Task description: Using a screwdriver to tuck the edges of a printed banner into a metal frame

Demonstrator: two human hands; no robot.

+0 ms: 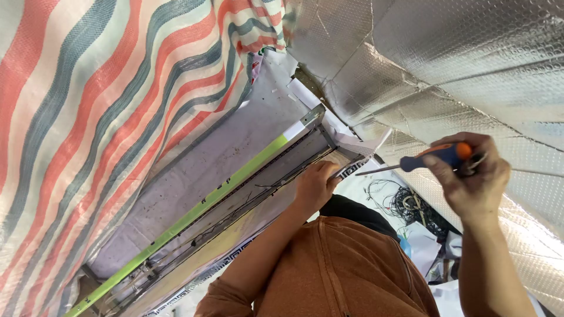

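Observation:
My left hand (314,185) is curled around the lower frame edge of a long flat panel (235,147), close to its far corner. The panel has a grey, dirty face, a lime-green strip (194,212) along one side and thin dark wires along its metal frame. My right hand (476,182) is raised to the right of the panel and grips a screwdriver (440,156) by its orange and blue handle. The shaft points left toward the panel's corner, and the tip stays a short way off it.
A red, white and grey-green striped tarp (88,117) hangs on the left. Silver bubble-foil sheeting (458,58) covers the upper right. A tangle of dark cables (405,202) and white papers lie beyond my brown shirt (346,270).

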